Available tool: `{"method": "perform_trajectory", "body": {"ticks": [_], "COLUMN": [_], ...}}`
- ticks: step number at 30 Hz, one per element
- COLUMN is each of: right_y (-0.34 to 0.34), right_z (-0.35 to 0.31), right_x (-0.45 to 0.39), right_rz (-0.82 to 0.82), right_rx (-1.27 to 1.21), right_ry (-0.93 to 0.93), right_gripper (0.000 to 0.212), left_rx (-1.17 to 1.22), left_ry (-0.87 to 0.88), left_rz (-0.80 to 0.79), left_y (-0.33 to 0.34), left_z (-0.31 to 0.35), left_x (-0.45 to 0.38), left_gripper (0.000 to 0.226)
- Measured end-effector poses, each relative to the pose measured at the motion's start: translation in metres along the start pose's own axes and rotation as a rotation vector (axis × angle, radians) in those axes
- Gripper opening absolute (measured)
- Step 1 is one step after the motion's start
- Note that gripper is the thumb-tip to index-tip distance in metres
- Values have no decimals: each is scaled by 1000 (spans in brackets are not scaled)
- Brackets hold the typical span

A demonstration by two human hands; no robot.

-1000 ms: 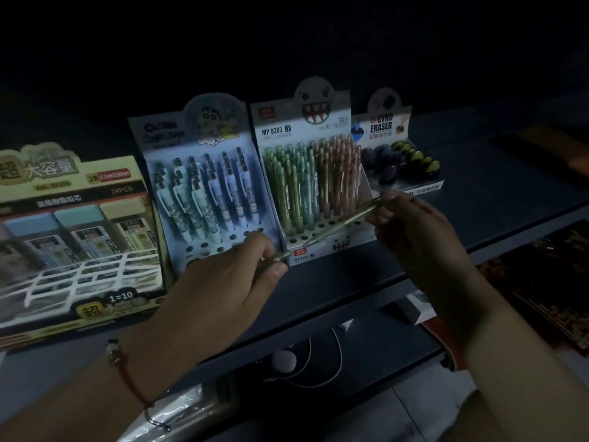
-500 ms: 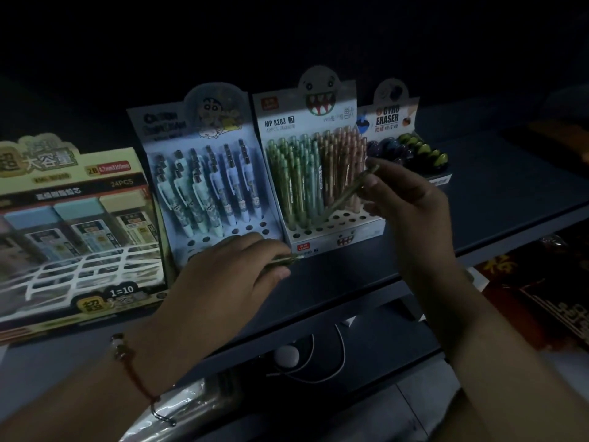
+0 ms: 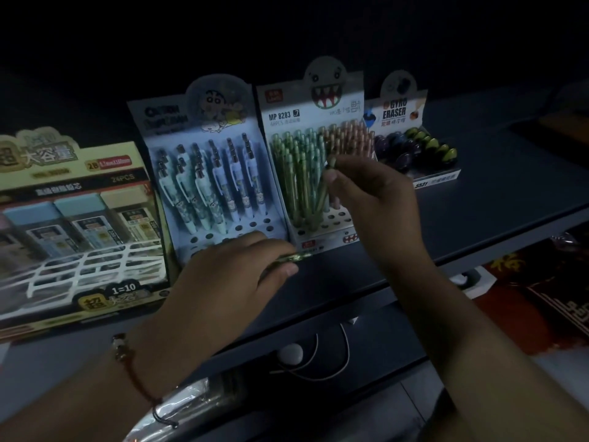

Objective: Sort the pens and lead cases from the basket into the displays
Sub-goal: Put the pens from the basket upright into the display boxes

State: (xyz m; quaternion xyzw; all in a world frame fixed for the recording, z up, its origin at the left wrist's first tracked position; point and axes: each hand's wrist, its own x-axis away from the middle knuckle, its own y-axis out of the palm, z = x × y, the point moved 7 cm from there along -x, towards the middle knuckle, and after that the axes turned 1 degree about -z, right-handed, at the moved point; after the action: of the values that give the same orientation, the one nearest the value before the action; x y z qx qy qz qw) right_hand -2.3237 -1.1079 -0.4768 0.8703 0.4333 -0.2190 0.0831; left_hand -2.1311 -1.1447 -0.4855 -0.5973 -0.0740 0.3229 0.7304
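Pinching a green pen (image 3: 324, 186) near its top, the right hand (image 3: 376, 193) is holding it nearly upright, tip pointing down-left toward the holes at the front of the monster display (image 3: 314, 148), w/ the shaft leaning among pens already standing. Left hand (image 3: 236, 275), just in front of the cartoon display (image 3: 204, 173), is gripping more green pens (image 3: 294, 257) lying sideways, tips pointing right

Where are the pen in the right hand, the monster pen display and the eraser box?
Pen (image 3: 322, 193), head view, on the green barrel below the thumb.
Monster pen display (image 3: 310, 111), head view, on its printed back card.
Eraser box (image 3: 395, 111), head view, on the label card.
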Motion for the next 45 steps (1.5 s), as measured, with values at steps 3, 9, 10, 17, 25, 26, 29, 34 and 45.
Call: {"method": "perform_trajectory", "body": {"ticks": [3, 9, 10, 17, 25, 26, 29, 34, 45], "right_y": [2, 7, 8, 21, 21, 20, 18, 5, 25], "right_z": [2, 1, 0, 3, 7, 9, 13, 10, -5], "right_x": [-2, -3, -3, -1, 0, 0, 2, 20, 77], "right_rz": [13, 53, 50, 7, 17, 20, 16, -16, -490], "right_rx": [9, 14, 26, 134, 73, 69, 95, 137, -91], "right_ry": [19, 48, 45, 41, 70, 79, 108, 153, 283], "right_gripper": [25, 22, 21, 24, 26, 26, 20, 13, 24], "left_rx": [9, 21, 21, 27, -8, -11, -17, 9, 87], "left_ry": [-13, -20, -21, -29, -37, -38, -31, -18, 11], "left_rz": [-29, -36, -34, -41, -36, -36, -27, 0, 94], "left_y": [2, 2, 2, 1, 0, 0, 1, -2, -14], "left_z": [-2, -4, -5, -7, -11, -12, -11, -8, 11], "left_x": [0, -1, -1, -1, -2, -2, -1, -2, 6], "left_gripper": [37, 35, 35, 36, 36, 36, 35, 36, 13]}}
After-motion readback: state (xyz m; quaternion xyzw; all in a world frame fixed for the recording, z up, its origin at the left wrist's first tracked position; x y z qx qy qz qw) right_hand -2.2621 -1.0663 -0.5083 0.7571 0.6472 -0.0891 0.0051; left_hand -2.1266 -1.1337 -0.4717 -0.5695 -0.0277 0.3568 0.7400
